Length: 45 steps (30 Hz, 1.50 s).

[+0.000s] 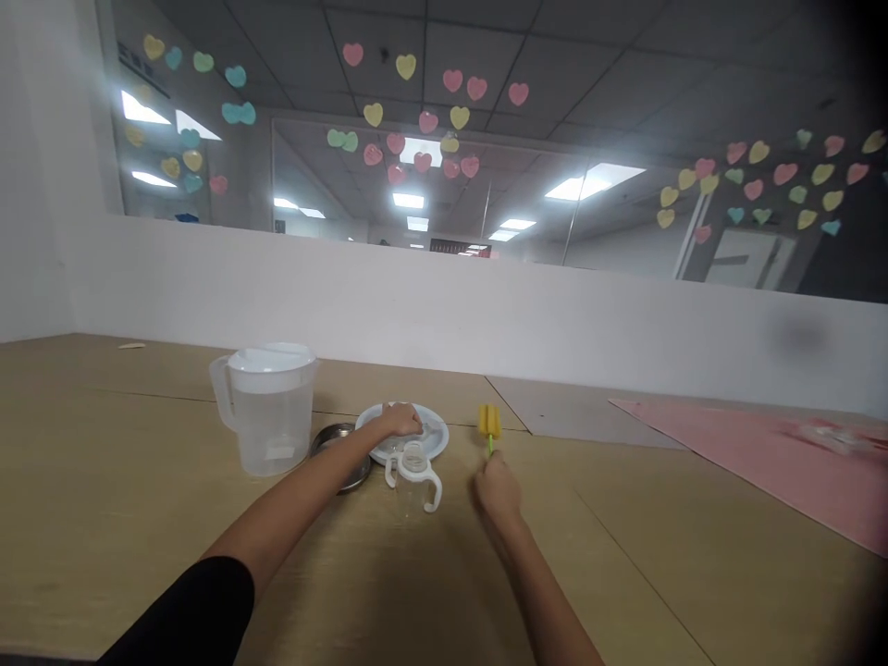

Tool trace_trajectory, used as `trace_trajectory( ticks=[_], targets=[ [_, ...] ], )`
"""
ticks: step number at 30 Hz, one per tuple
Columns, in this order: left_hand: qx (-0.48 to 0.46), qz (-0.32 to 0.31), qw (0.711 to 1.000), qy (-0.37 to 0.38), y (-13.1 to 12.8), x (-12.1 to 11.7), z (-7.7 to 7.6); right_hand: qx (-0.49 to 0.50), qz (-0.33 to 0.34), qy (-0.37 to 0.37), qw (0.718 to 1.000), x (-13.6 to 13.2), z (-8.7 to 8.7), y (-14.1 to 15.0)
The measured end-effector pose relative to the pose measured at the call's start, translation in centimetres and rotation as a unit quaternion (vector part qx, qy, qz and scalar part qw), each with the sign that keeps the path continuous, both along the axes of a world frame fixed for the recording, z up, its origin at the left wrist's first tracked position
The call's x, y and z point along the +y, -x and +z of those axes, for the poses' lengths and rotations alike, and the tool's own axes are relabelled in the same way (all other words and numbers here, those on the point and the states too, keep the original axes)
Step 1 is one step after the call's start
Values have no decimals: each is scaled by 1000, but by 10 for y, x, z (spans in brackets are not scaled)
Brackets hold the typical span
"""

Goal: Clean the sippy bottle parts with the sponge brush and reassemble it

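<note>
Going from the left, a thin wooden stick (131,346) lies far back on the tan table (83,546), and a clear plastic pitcher (269,430) with a white lid stands upright. Just beside it is a steel dish (342,458), and the left forearm (298,495) passes over its near edge. The left hand (400,421) is bent down onto a white plate (436,435) with the fingers curled, but I cannot tell if it grasps something there. Right in front of the plate stands a clear baby cup (414,486) with 2 white handles. The right hand (497,490) is closed around the green stem of a yellow sponge bottle brush (489,422), which points up, and nothing stands between it and the cup. Further right lie a grey board (583,412) and a pink mat (735,462).

The light cup is very near the left wrist, so a careless movement of this arm could knock it over. The forearm could also catch the dish and tip it, and the plate could slide if the hand presses on its edge
</note>
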<state>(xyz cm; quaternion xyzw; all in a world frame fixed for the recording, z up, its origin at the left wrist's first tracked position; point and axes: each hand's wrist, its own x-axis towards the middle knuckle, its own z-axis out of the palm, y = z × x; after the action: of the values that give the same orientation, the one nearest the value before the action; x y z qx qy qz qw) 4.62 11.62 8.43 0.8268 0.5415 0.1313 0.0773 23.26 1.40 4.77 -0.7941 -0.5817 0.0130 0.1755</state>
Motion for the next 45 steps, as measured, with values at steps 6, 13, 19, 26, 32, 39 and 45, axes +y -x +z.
trace_trajectory(
  ticks=[6,13,19,26,32,39,45],
  targets=[
    [-53,14,998,28,-15,5,-11,22,48,-114,992,-2,-5,14],
    [-144,10,989,10,-1,11,-5,11,120,-138,983,-6,-12,30],
    [-237,-53,967,-73,21,3,21,33,187,-161,968,-10,-13,34],
    [-229,-89,958,-149,35,-21,55,74,212,-217,950,-10,-15,33],
    [-188,-44,964,-182,45,-36,66,121,116,-278,946,-10,-11,31],
    [-191,-91,963,-164,38,-52,69,56,277,-242,928,-4,-22,28],
    [-219,-77,959,-164,39,-53,78,4,303,-261,917,-6,-27,30]
  ],
)
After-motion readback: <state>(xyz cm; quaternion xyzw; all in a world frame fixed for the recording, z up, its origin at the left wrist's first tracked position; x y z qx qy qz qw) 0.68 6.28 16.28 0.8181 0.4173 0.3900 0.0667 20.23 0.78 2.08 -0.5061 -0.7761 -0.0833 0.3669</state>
